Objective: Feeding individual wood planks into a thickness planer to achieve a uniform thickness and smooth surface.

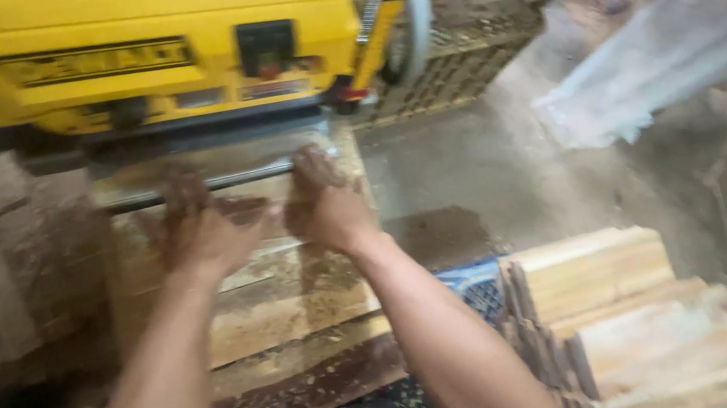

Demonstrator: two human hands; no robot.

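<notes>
Both of my hands press down flat on a rough wooden board (275,292) that lies on the infeed table of a yellow thickness planer (130,46). My left hand (205,226) rests on the board's left part, fingers toward the machine's mouth. My right hand (324,203) rests beside it on the right part, fingertips near the planer's metal roller bar (137,201). The board's far end is at the planer opening. Sawdust covers the board and my hands.
A stack of sawn wooden planks (629,317) stands at the lower right, beside a blue plastic crate (476,285). A perforated crate (465,44) sits right of the planer. Dusty ground (496,172) and a pale blurred sheet (691,41) lie to the right.
</notes>
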